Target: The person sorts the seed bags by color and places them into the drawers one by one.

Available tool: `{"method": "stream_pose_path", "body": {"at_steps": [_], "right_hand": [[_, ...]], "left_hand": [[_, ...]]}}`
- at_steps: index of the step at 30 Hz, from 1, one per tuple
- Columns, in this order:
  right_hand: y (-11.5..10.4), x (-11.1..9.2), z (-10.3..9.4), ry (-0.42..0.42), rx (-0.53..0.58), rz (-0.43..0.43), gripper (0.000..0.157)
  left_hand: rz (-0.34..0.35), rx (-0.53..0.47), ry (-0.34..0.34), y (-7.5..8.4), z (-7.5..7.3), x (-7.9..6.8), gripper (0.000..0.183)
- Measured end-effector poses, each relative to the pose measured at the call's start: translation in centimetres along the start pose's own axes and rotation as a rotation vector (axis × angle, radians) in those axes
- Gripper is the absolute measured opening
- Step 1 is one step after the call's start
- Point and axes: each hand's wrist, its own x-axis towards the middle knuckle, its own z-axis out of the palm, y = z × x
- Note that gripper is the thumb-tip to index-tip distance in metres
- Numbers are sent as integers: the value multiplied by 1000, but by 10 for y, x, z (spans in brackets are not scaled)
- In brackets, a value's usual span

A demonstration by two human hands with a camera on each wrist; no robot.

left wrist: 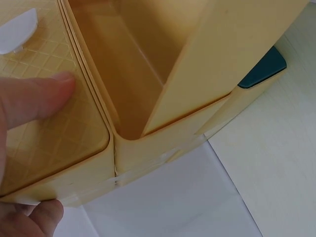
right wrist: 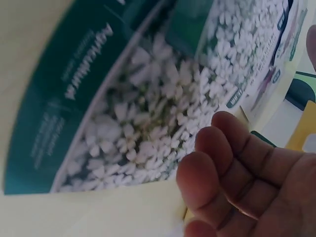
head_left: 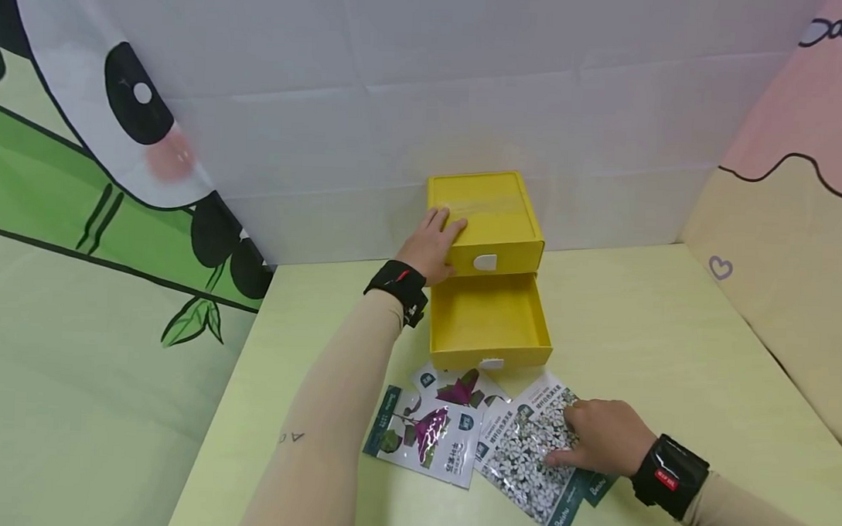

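Our 2 hands, well apart.
The left hand (head_left: 428, 249) grips the far yellow box (head_left: 494, 211); the right hand (head_left: 604, 438) touches the near white-flowered packet (head_left: 526, 451), pinching or not we cannot tell.

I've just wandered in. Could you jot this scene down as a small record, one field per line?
Main item: yellow drawer box, standing on the table
Upper drawer: shut
Lower drawer: pulled open
Left hand: grips the box at its top and front
Right hand: at the white-flower packet; pinching or just touching, unclear
Other packets: purple-flower packet overlapping a similar packet; partly hidden packet under the white-flower one
Backdrop: white, with a cartoon face
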Motion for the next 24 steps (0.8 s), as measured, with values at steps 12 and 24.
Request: {"method": "stream_pose_path", "body": {"at_steps": [12, 24], "right_hand": [[-3, -11, 15, 20, -39, -21, 79], [-10, -4, 14, -131, 38, 18, 61]], "left_hand": [[-1, -11, -5, 0, -2, -2, 83], [-7, -5, 12, -5, 0, -3, 84]]}}
